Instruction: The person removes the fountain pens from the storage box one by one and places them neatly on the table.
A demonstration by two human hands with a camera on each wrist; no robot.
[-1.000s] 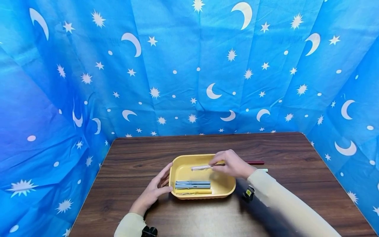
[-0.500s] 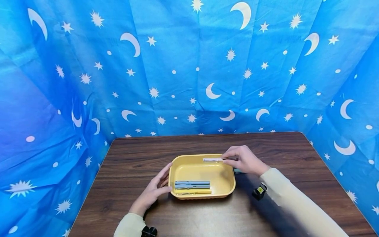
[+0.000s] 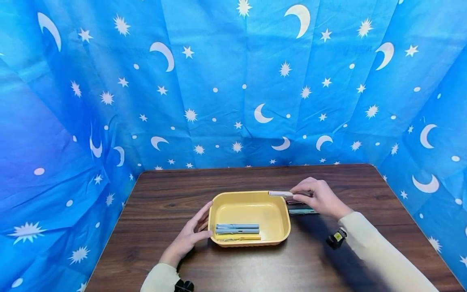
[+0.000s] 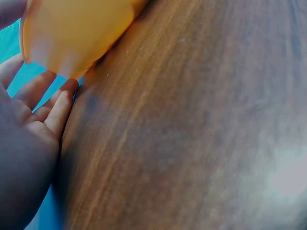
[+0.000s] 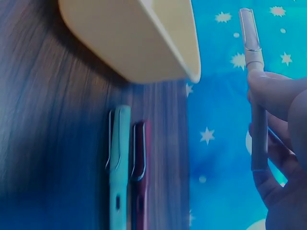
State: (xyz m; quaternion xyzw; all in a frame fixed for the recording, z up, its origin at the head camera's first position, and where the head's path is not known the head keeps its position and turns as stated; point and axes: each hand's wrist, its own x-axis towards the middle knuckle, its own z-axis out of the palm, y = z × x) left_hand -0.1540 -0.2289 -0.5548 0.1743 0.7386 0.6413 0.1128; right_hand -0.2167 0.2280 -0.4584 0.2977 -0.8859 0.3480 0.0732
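Observation:
My right hand (image 3: 322, 198) pinches a pale pinkish-silver pen (image 5: 250, 33) between thumb and fingers, its clip end pointing left. In the head view the pen's capped end overlaps the far right rim of a yellow tray (image 3: 277, 227). At the tray's left end my left hand (image 3: 187, 234) rests with extended fingers against the outer wall, the thumb by the near corner. Inside the tray, two grey-blue pens (image 3: 237, 228) and a yellow pen (image 3: 240, 238) lie side by side near the front wall.
On the wooden table (image 3: 233, 267), just right of the tray, a mint-green pen (image 5: 118, 158) and a dark red pen (image 5: 141, 153) lie parallel. A blue moon-and-star cloth (image 3: 226, 81) hangs behind the table and along both sides.
My right hand has moved right with the pale pen, from over the tray to beyond its right end. The left hand has stayed at the tray.

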